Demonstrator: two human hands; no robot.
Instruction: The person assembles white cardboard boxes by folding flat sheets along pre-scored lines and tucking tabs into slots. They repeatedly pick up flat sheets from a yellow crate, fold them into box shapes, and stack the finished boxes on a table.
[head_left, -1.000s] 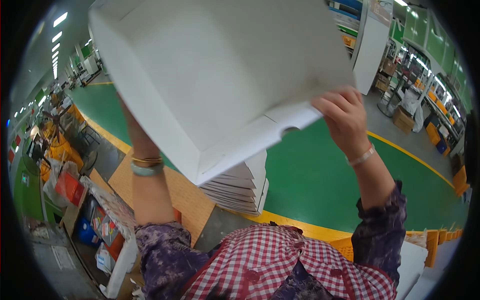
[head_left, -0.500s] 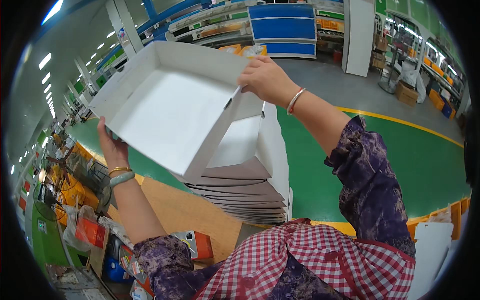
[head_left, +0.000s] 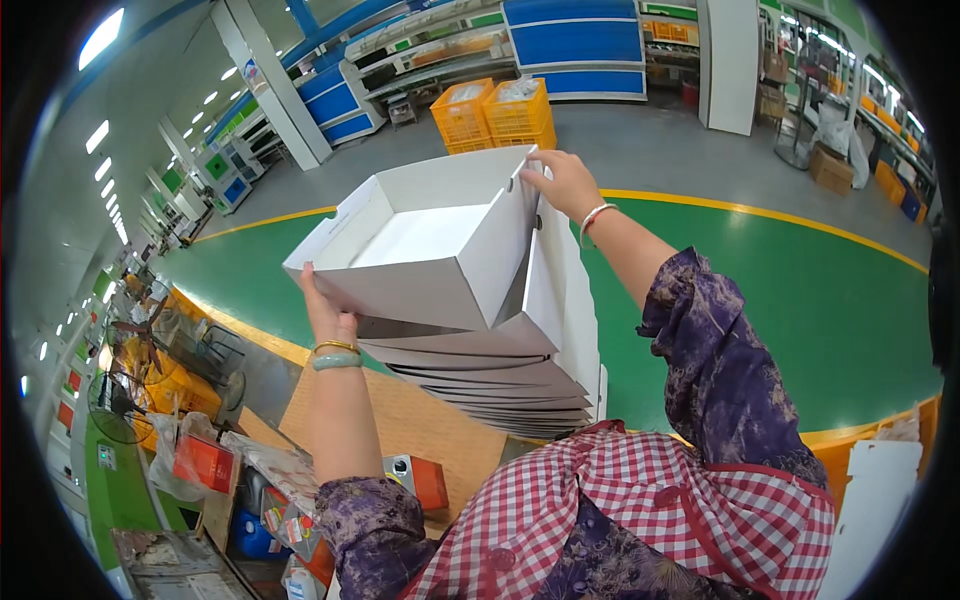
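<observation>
Both my hands hold a white open-topped cardboard box (head_left: 400,295), tilted above a tall stack of nested white boxes (head_left: 490,385). My left hand (head_left: 328,312) grips its near left corner, thumb up on the outer wall and fingers underneath. At the far right corner, my right hand (head_left: 566,186) pinches the rim. The box's inside shows a bare white bottom. Its lower part overlaps the top box of the stack; whether the two touch I cannot tell.
The stack stands by a wooden tabletop (head_left: 400,420) with an orange and grey box (head_left: 420,480) on it. Yellow crates (head_left: 520,110) stand on the grey floor beyond the green floor area (head_left: 700,300). At left are a standing fan (head_left: 118,405) and cluttered goods.
The held box has come down and tilted toward level, closer over the stack. My left hand has moved right and my right hand slightly right and down. The view has shifted a little.
</observation>
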